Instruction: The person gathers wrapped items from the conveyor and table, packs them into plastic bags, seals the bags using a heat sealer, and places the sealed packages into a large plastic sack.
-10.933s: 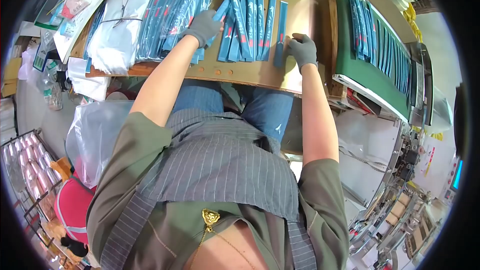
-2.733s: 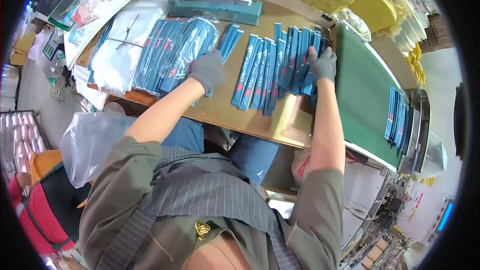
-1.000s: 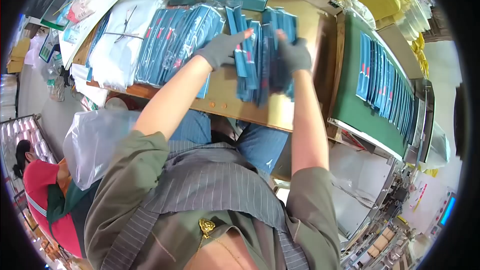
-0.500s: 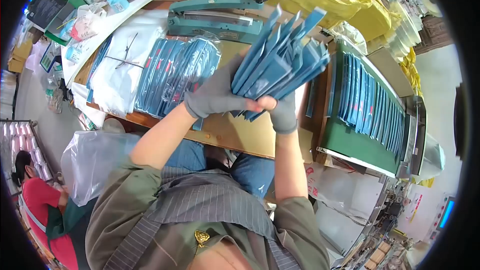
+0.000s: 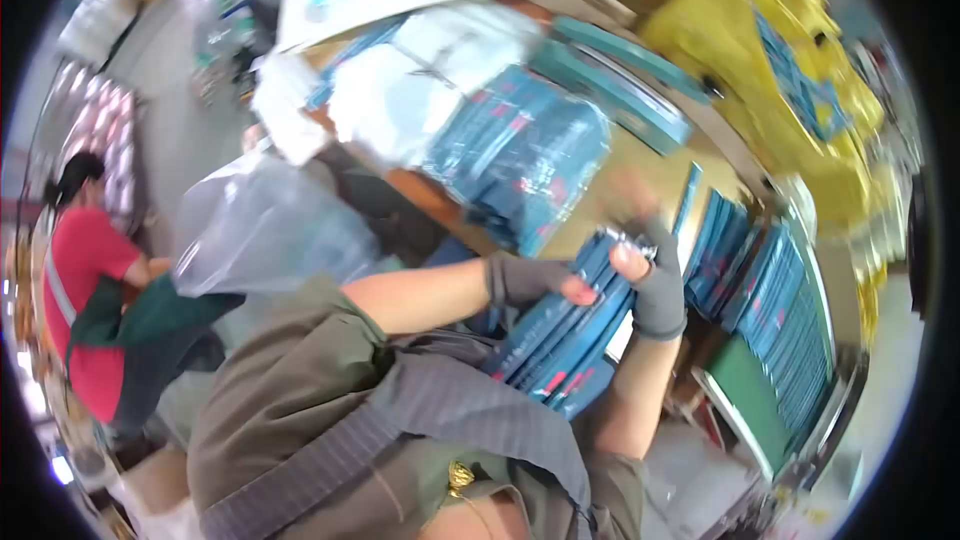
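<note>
Two gloved hands with bare fingertips hold one bundle of blue packets [image 5: 555,335] between them, just off the near edge of the brown table [image 5: 588,228]. The left hand [image 5: 530,280] grips it with the thumb on top; the right hand [image 5: 655,280] closes around its upper end, its fingers blurred. Left of the table bulges a clear plastic bag [image 5: 265,225]. On the table's left part lie plastic-wrapped blue packets [image 5: 520,145], beside a pile of white bags [image 5: 385,95]. Against its right end, more blue packets [image 5: 780,305] line a green belt [image 5: 745,395]. Toward the table's far side sits a teal sealer [image 5: 615,85]; beyond, a yellow sack [image 5: 715,15]. Well left of the table is a person in red [image 5: 85,285].
</note>
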The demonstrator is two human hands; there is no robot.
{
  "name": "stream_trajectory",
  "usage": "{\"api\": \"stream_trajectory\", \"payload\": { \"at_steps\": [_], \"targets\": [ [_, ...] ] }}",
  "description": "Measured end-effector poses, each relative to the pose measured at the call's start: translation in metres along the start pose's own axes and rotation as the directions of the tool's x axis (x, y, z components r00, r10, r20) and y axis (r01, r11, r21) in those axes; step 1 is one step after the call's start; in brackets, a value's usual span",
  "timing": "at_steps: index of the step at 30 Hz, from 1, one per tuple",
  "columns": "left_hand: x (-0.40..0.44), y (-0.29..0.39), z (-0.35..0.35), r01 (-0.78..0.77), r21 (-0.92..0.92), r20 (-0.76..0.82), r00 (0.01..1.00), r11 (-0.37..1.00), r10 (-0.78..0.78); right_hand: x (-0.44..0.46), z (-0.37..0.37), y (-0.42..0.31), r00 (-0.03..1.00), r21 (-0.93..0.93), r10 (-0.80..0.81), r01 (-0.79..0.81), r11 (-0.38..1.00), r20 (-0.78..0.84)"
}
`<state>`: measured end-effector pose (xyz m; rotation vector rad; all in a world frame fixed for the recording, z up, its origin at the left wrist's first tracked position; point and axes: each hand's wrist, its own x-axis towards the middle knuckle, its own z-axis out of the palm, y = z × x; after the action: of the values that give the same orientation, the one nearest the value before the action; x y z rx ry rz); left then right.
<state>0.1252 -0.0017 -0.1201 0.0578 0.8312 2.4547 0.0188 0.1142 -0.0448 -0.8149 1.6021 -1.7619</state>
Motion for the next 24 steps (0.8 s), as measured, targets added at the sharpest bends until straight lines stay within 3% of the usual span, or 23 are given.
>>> {"api": "stream_trajectory", "payload": {
  "at_steps": [1,3,4,5,6,7,8,9,10,11,13,17,19,23,24],
  "targets": [
    [-0.009,-0.025,-0.012,0.002,-0.124,-0.059,0.998,0.992,-0.010,0.007,-0.011,0.027,0.919,0.059,0.171,-0.204,0.977,0.356],
    [-0.035,-0.026,-0.022,-0.191,0.197,-0.072,0.975,0.962,0.209,0.001,0.012,0.059,0.922,0.264,0.220,-0.309,0.914,0.318],
    [-0.054,-0.011,-0.030,0.010,0.665,-0.180,0.973,0.747,0.147,0.005,0.021,0.063,0.918,0.261,0.219,-0.312,0.914,0.330],
    [-0.068,0.009,-0.051,0.093,0.846,-0.157,0.985,0.525,0.078,0.003,0.030,0.066,0.931,0.364,0.201,-0.309,0.879,0.305],
    [-0.086,0.046,-0.060,0.169,0.921,-0.232,0.962,0.351,0.145,0.000,0.037,0.069,0.944,0.464,0.186,-0.298,0.834,0.271],
    [-0.109,0.069,-0.102,0.099,0.871,-0.336,0.836,0.481,0.435,-0.002,0.040,0.069,0.944,0.464,0.188,-0.299,0.834,0.271],
    [-0.132,0.092,-0.143,-0.043,0.841,-0.403,0.617,0.539,0.676,-0.004,0.039,0.066,0.950,0.490,0.238,-0.309,0.815,0.203],
    [-0.168,0.127,-0.167,0.153,0.961,-0.274,0.428,0.229,0.861,-0.006,0.038,0.063,0.948,0.514,0.288,-0.315,0.798,0.134],
    [-0.191,0.156,-0.196,0.622,0.776,-0.202,0.092,0.102,0.975,-0.008,0.035,0.069,0.957,0.570,0.274,-0.279,0.773,0.096],
    [-0.216,0.179,-0.229,0.706,0.699,-0.219,0.063,0.112,0.974,-0.008,0.034,0.070,0.959,0.566,0.269,-0.271,0.778,0.089],
    [-0.238,0.200,-0.269,0.919,0.394,-0.315,0.122,0.013,0.941,-0.006,0.035,0.072,0.947,0.592,0.319,-0.284,0.754,0.048],
    [-0.230,0.211,-0.288,0.963,0.252,-0.350,0.184,-0.097,0.918,0.004,0.037,0.079,0.946,0.537,0.324,-0.282,0.795,0.018],
    [-0.229,0.218,-0.274,0.954,0.094,-0.353,0.299,-0.285,0.886,0.007,0.043,0.074,0.936,0.540,0.351,-0.300,0.786,0.010],
    [-0.231,0.206,-0.255,0.972,0.114,-0.458,0.234,-0.205,0.857,0.016,0.046,0.079,0.930,0.543,0.368,-0.316,0.778,0.014],
    [-0.235,0.199,-0.258,0.969,0.167,-0.372,0.232,-0.181,0.899,0.017,0.042,0.086,0.932,0.525,0.360,-0.326,0.786,0.040]
  ]
}}
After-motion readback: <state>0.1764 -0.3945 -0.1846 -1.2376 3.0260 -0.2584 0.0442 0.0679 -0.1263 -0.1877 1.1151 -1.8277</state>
